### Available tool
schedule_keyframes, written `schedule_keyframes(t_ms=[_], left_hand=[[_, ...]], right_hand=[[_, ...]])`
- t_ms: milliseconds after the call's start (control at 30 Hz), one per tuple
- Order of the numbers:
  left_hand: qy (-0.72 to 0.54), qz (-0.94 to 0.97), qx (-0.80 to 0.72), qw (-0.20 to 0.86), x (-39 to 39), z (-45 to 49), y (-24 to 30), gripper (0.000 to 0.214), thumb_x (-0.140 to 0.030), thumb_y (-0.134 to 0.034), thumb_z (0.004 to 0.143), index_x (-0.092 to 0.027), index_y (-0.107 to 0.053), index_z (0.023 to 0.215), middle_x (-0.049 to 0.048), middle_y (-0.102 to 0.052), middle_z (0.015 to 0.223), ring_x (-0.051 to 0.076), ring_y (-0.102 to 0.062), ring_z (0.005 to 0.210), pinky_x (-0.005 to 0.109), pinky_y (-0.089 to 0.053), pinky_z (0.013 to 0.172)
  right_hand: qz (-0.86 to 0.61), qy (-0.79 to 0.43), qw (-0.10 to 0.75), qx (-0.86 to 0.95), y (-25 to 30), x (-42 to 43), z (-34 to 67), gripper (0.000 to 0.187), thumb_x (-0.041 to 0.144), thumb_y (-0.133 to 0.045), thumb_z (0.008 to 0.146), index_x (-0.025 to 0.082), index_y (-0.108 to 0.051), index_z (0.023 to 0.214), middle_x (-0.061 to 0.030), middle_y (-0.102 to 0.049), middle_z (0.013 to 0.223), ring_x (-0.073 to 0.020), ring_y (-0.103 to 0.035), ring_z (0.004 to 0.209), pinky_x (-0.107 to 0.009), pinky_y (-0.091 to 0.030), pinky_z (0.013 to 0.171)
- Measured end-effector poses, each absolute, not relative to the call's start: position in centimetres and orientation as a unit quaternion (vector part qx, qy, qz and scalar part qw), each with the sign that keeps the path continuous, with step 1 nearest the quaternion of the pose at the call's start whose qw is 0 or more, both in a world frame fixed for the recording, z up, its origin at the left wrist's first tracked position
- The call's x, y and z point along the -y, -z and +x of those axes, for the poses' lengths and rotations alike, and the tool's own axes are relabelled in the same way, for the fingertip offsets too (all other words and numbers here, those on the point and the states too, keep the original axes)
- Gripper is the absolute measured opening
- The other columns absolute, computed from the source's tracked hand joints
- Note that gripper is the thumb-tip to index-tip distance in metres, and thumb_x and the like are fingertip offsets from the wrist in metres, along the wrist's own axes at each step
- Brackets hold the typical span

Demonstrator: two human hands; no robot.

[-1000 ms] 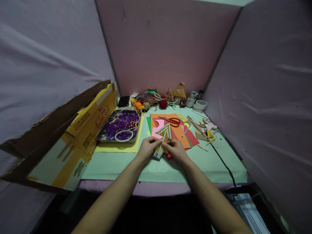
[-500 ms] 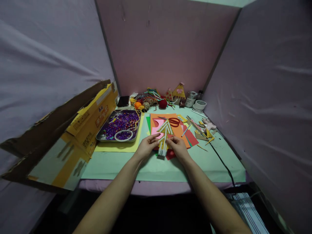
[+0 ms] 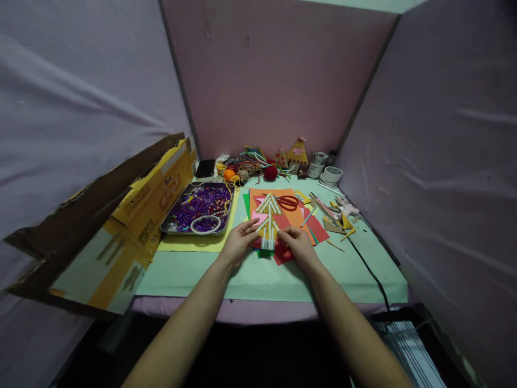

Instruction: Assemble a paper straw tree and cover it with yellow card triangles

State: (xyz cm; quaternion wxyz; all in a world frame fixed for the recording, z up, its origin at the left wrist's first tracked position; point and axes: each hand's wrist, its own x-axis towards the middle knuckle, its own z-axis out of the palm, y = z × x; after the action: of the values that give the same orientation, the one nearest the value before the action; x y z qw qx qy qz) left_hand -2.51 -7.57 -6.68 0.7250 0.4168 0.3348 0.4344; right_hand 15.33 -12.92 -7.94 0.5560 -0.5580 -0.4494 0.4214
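Observation:
A yellow cardboard tree (image 3: pixel 269 218) with white strips along its edges and trunk lies over coloured paper, its tip pointing away from me. My left hand (image 3: pixel 241 241) pinches its lower left edge. On the opposite side, my right hand (image 3: pixel 298 241) grips the lower right edge between thumb and fingers. Under the tree are an orange sheet (image 3: pixel 297 217) and red paper (image 3: pixel 285 255). Red-handled scissors (image 3: pixel 288 203) rest just beyond it, their blades partly covered by the tree.
On the left, a metal tray (image 3: pixel 165 226) holds purple beads and a white ring (image 3: pixel 205 224), beside a yellow cardboard box (image 3: pixel 161 199). Yarn (image 3: pixel 244 167) and decorated triangles (image 3: pixel 298 152) line the back. Tape rolls (image 3: pixel 331 175) and cardboard scraps (image 3: pixel 334 225) sit right.
The cardboard tree has shifted slightly left and away from me, turning more upright and flatter to view. My right hand has moved from its middle to its lower right edge.

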Motion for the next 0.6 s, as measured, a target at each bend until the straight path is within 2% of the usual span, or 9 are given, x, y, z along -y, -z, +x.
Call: schedule_keyframes(t_ms=[167, 267, 367, 600], left_hand=[[-0.402, 0.417, -0.349, 0.737, 8.1, -1.9, 6.9, 0.039, -0.033, -0.084, 0.059, -0.012, -0.07, 0.089, 0.0085, -0.072, 0.089, 0.015, -0.067, 0.075, 0.028, -0.053, 0.073], [-0.362, 0.477, -0.364, 0.713, 8.4, -1.5, 7.1, 0.036, -0.042, -0.083, 0.059, -0.011, -0.071, 0.074, 0.008, -0.069, 0.071, 0.014, -0.061, 0.062, 0.026, -0.049, 0.06], [-0.373, 0.533, -0.379, 0.658, 8.5, -1.4, 7.3, 0.035, -0.045, -0.081, 0.06, -0.012, -0.07, 0.063, 0.0044, -0.062, 0.056, 0.01, -0.052, 0.051, 0.024, -0.041, 0.051], [-0.377, 0.534, -0.381, 0.654, 8.3, -1.3, 7.5, 0.037, -0.047, -0.081, 0.059, -0.012, -0.072, 0.067, 0.0053, -0.064, 0.059, 0.011, -0.052, 0.053, 0.025, -0.041, 0.053]], right_hand=[[-0.553, -0.393, 0.596, 0.429, 7.9, 12.7, 15.4, 0.039, 0.055, -0.071, 0.069, 0.017, -0.063, 0.063, -0.0026, -0.065, 0.063, -0.013, -0.055, 0.057, -0.024, -0.042, 0.053], [-0.551, -0.392, 0.603, 0.423, 7.9, 12.7, 15.4, 0.039, 0.056, -0.071, 0.068, 0.018, -0.063, 0.063, -0.0026, -0.065, 0.062, -0.0136, -0.055, 0.057, -0.025, -0.042, 0.053], [-0.552, -0.388, 0.602, 0.427, 7.9, 12.8, 15.3, 0.039, 0.057, -0.071, 0.068, 0.018, -0.063, 0.063, -0.0027, -0.065, 0.063, -0.0142, -0.056, 0.059, -0.025, -0.043, 0.055], [-0.545, -0.389, 0.609, 0.425, 8.0, 12.7, 15.3, 0.038, 0.055, -0.07, 0.069, 0.018, -0.062, 0.063, -0.0017, -0.064, 0.063, -0.0131, -0.055, 0.058, -0.025, -0.041, 0.054]])
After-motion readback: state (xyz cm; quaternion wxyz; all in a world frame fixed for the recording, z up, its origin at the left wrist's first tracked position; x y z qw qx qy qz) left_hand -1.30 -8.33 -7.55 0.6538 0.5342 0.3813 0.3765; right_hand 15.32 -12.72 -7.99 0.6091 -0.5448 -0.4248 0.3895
